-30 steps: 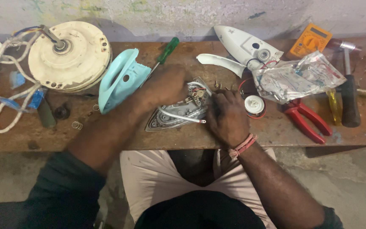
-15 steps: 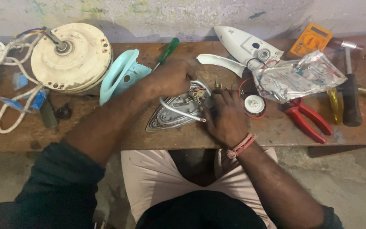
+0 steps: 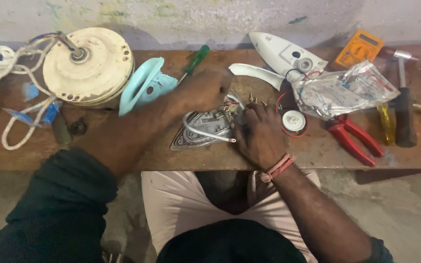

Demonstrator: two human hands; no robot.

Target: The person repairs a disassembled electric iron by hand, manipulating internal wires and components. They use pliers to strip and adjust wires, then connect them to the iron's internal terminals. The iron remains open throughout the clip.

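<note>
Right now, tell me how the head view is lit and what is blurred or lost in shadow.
Head view: soft, even light on the bench, no harsh glare except faint sheen on the plastic bag; left hand and right hand sharp enough, their fingertips hiding the iron soleplate's wiring; dark sleeve and lap underexposed; edges slightly bowed by the wide lens.

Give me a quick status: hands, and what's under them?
Left hand and right hand both on the iron soleplate. White wire loops across it. Red pliers lie clear.
</note>
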